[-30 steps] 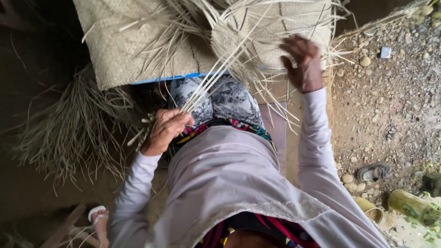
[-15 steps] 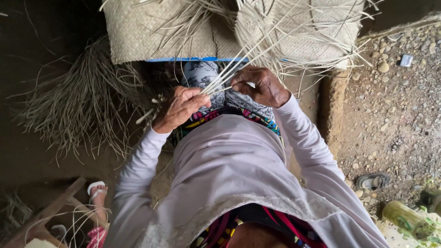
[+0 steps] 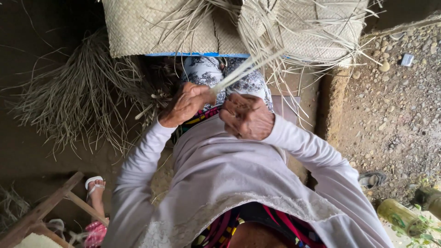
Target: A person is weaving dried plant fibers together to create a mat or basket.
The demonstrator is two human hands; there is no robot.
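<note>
The woven mat (image 3: 138, 27) is dry plant strip, matt and pale tan, with a fine ribbed texture and frayed loose ends along its near edge. The strips (image 3: 243, 71) pinched in the left hand (image 3: 186, 103) look smooth, flat and straw-coloured. The heap of fibre (image 3: 78, 92) by the mat's left corner is coarser and greyer (stringy, dull). The blouse (image 3: 229, 179) is soft matt cloth. The gravel (image 3: 395, 105) is rough stone, and the bottle (image 3: 404, 218) is glossy.
</note>
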